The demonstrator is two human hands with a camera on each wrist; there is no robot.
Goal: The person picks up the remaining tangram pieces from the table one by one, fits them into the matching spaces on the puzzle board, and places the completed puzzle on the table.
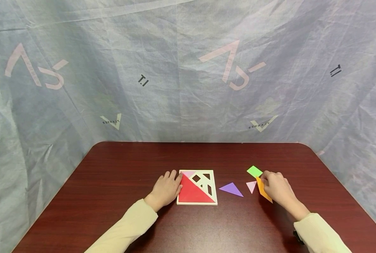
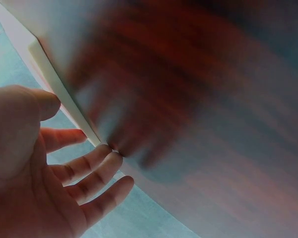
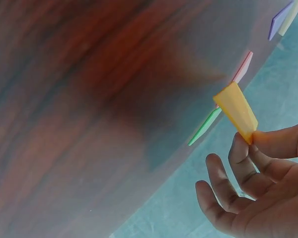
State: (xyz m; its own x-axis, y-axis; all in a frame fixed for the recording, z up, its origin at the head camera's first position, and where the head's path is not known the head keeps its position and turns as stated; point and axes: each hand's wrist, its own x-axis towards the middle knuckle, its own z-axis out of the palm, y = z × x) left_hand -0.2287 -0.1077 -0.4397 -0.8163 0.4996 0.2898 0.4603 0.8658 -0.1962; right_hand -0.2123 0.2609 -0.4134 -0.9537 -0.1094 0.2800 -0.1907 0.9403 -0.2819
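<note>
My left hand [image 1: 165, 189] rests at the left edge of a white square tangram board [image 1: 197, 203], its fingers loosely spread. Thumb and fingertips lie along the pale board edge [image 2: 59, 89] in the left wrist view. A large red triangle [image 1: 192, 191] and a pink piece [image 1: 188, 173] lie in the board, beside white areas with dark cutouts. Over to the right, my right hand [image 1: 278, 188] pinches an orange tangram piece [image 1: 263, 190] by one end between thumb and fingers. That orange piece [image 3: 237, 110] is tilted above the table in the right wrist view.
Between board and right hand lies a purple triangle [image 1: 232, 189]. A small pink triangle [image 1: 251, 186] and a green piece [image 1: 254, 171] lie close to the right hand. The dark red-brown table [image 1: 137, 158] ends at a grey cloth backdrop [image 1: 178, 105].
</note>
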